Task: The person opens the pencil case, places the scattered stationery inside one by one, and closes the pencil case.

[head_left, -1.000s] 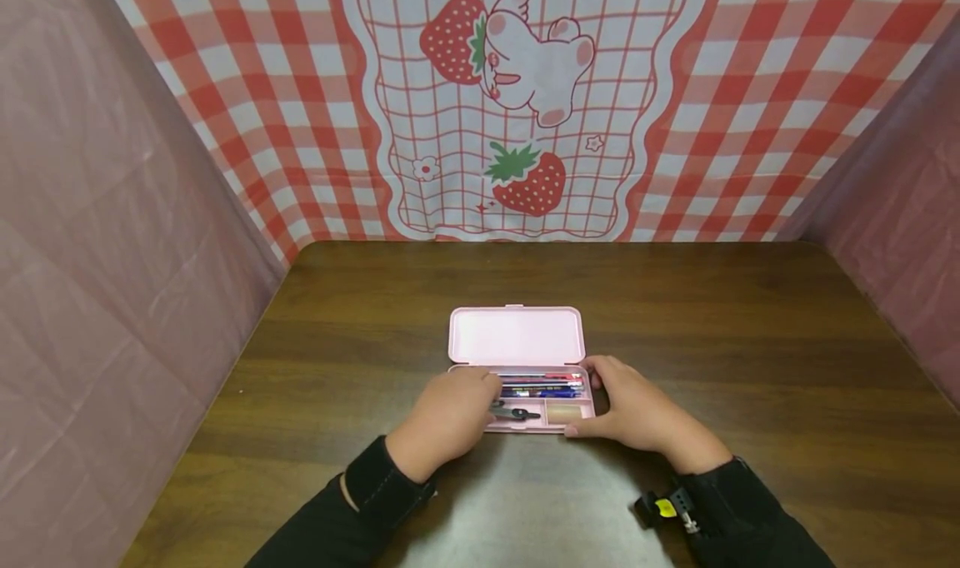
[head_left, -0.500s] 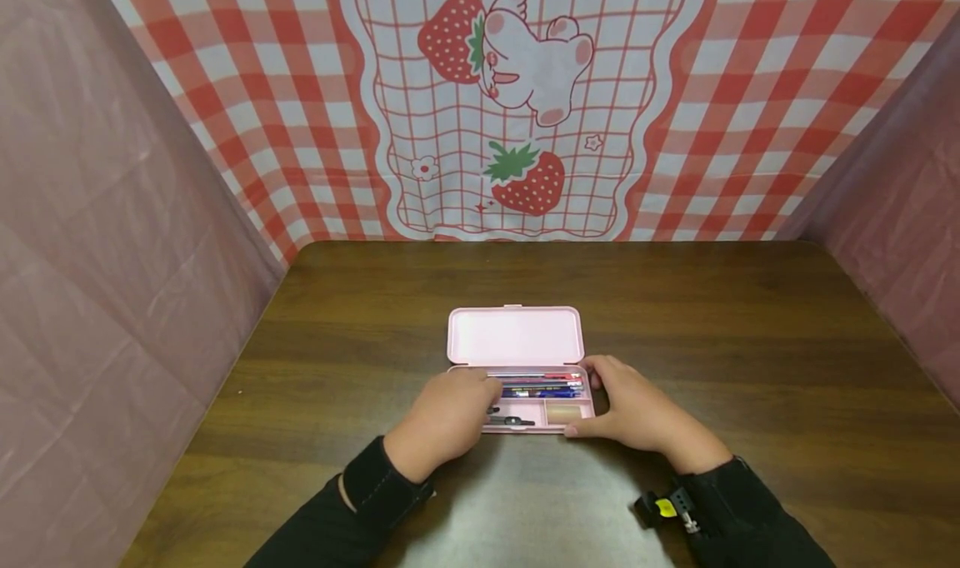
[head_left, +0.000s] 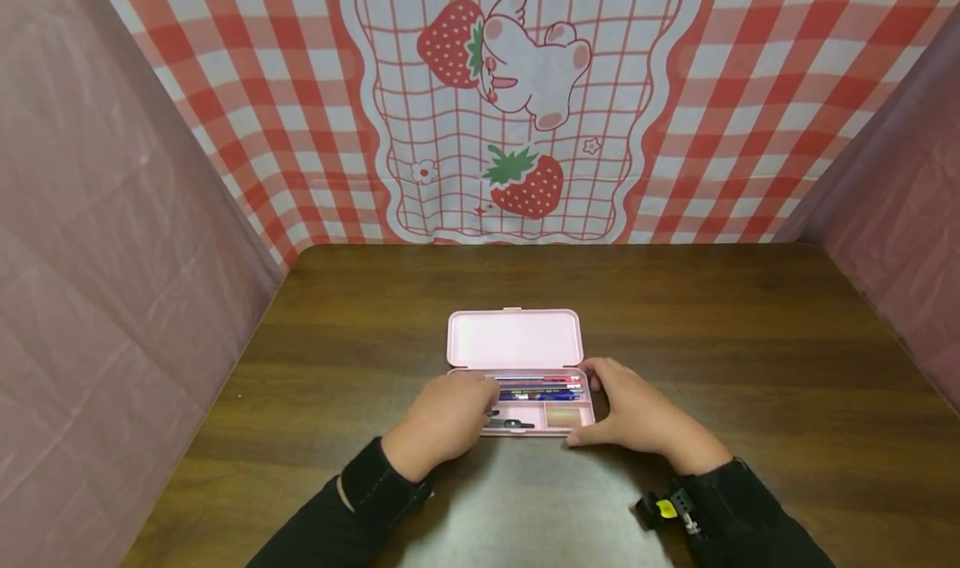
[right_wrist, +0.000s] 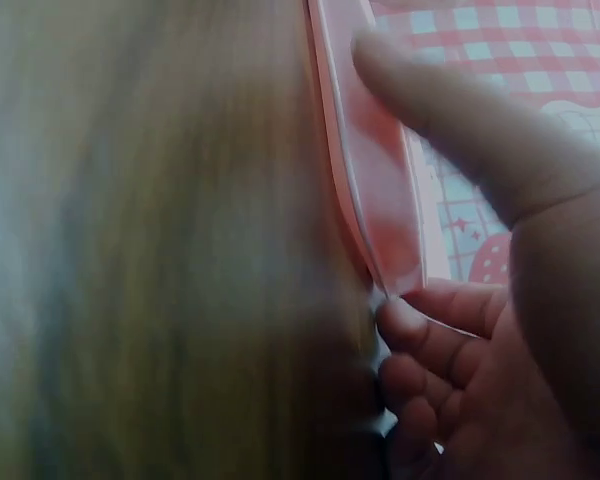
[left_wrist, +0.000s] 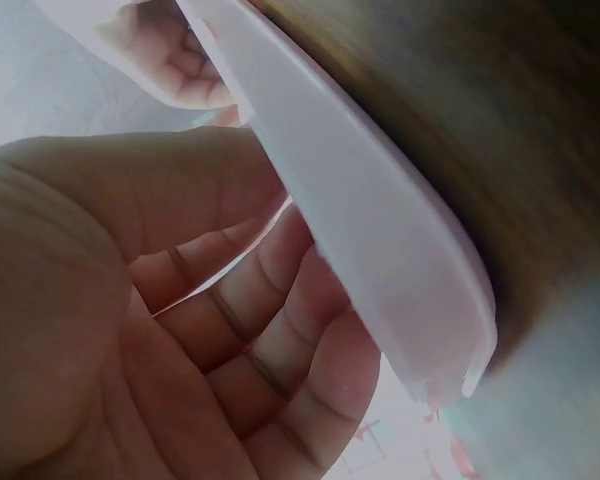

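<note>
A pink pencil case (head_left: pixel 588 422) lies on the table with its lid (head_left: pixel 514 338) folded back. Several pens and pencils (head_left: pixel 540 389) fill its rear compartment. A drawing compass (head_left: pixel 513 423) lies in the front left compartment, partly under my left hand (head_left: pixel 454 414). A second small dark tip shows beside that hand. The left wrist view has the fingers (left_wrist: pixel 280 340) and thumb reaching over the case's wall (left_wrist: pixel 370 230); their tips are hidden. My right hand (head_left: pixel 633 406) holds the right end of the case, thumb (right_wrist: pixel 430 100) at the front and fingers (right_wrist: pixel 430 340) at the back corner.
A tan block (head_left: pixel 563 417) sits in the front right compartment. Beneath everything is a brown wooden table (head_left: pixel 360 318). A red checked cloth (head_left: pixel 300 110) with strawberries hangs behind it, and pink cloth (head_left: pixel 127 218) hangs at the sides.
The compass has shifted slightly left and toward the front edge of its compartment. My left hand has moved slightly left. The right thumb has dropped slightly; the case stays put.
</note>
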The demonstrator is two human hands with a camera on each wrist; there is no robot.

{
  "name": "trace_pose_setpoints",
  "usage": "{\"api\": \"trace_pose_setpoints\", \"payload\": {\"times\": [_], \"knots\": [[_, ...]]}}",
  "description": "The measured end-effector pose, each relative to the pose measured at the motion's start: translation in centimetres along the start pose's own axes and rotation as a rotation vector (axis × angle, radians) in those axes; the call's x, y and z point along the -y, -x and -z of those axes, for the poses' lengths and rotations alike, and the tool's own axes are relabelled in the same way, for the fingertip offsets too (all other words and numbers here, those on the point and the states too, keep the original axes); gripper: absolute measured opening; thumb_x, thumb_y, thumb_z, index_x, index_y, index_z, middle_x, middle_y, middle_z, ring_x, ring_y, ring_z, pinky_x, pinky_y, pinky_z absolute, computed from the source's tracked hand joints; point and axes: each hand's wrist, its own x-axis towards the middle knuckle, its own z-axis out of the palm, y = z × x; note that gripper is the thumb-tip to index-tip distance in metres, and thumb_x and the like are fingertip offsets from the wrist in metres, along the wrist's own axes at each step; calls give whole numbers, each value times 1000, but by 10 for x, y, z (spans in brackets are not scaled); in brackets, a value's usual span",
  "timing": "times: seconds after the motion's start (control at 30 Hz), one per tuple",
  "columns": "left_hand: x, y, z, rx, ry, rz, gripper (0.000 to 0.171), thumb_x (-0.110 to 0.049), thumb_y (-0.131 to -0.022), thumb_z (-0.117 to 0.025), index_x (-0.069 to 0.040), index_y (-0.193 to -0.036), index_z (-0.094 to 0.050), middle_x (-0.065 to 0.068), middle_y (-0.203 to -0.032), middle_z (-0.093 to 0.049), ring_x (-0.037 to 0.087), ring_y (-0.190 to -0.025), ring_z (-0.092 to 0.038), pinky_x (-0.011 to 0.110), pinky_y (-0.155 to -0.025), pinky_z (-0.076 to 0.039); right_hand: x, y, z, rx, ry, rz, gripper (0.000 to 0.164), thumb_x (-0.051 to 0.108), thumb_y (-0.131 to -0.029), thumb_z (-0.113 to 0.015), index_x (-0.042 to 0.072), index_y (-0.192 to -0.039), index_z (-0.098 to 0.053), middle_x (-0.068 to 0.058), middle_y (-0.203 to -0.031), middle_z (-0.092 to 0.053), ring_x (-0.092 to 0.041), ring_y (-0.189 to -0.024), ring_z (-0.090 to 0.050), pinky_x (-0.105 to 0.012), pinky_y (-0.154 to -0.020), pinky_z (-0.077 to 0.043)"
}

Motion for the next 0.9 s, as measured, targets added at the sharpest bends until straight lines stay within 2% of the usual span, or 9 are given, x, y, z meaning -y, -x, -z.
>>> {"api": "trace_pose_setpoints", "payload": {"times": [0.2, 0.6, 0.8, 0.9], "knots": [[0, 0, -1, 21, 18, 5, 3, -16, -95, -73, -15, -95, -70, -2, -90, -67, 16, -85, -62, 36, -76, -54, -2, 2, 2, 15, -30, 24, 95, 52, -65, -95, 2, -133, -52, -6, -112, -54, -24, -105, -51, -48, -94, -44], [3, -3, -1, 56, 61, 6, 8, -19, -96, -73, -16, -102, -71, -3, -94, -67, 14, -84, -59, 36, -81, -53, -5, 0, 1, 10, -4, 36, 93, 48, -66, -95, 2, -136, -55, -4, -111, -54, -23, -104, -49, -46, -93, -43], [4, -2, -2, 39, 71, -24, 6, -17, -96, -72, -16, -102, -71, -3, -95, -67, 14, -86, -60, 35, -82, -54, -3, 1, 1, 4, 6, 45, 93, 49, -67, -95, 2, -136, -55, -4, -110, -54, -24, -103, -50, -46, -91, -44], [8, -1, 0, 21, 99, -40, 4, -17, -95, -72, -16, -97, -69, -5, -89, -64, 13, -80, -59, 34, -76, -53, -2, 1, 2, 4, 12, 44, 93, 51, -67, -95, 2, -136, -55, -4, -110, -54, -24, -103, -49, -46, -90, -43]]}}
